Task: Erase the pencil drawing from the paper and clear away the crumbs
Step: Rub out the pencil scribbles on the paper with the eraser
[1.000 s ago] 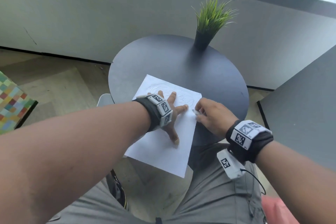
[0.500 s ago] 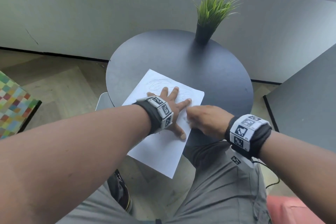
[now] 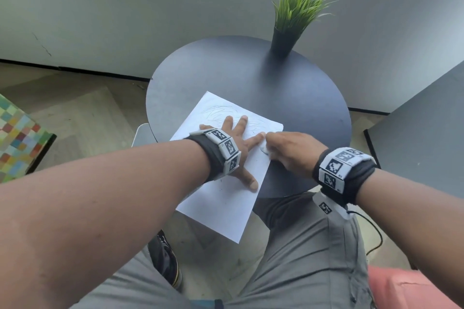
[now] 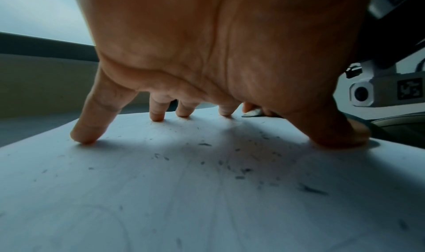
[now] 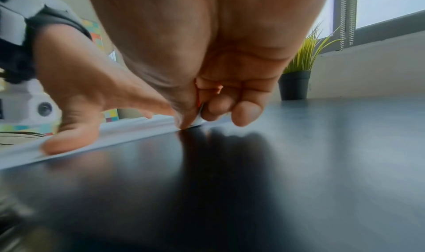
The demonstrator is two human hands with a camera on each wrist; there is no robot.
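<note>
A white sheet of paper (image 3: 226, 198) lies on the round dark table (image 3: 288, 98), its near end hanging over the table's edge. Faint pencil scribbles (image 3: 221, 111) show at its far end. My left hand (image 3: 236, 143) presses flat on the sheet with fingers spread (image 4: 85, 134). Dark eraser crumbs (image 4: 239, 170) are scattered on the paper under that palm. My right hand (image 3: 288, 150) pinches a small white eraser (image 3: 263, 145) at the paper's right edge, beside my left index finger. In the right wrist view the eraser (image 5: 198, 121) sits between thumb and curled fingers.
A potted green grass plant (image 3: 293, 15) stands at the table's far side by the wall. A second dark tabletop (image 3: 426, 133) is to the right. A chequered colourful cushion (image 3: 17, 138) is at the left on the wooden floor. My grey-trousered legs are below the table.
My right hand with the eraser slid left along the paper's right edge and now sits closer to my left index finger. My left hand stayed pressed on the sheet.
</note>
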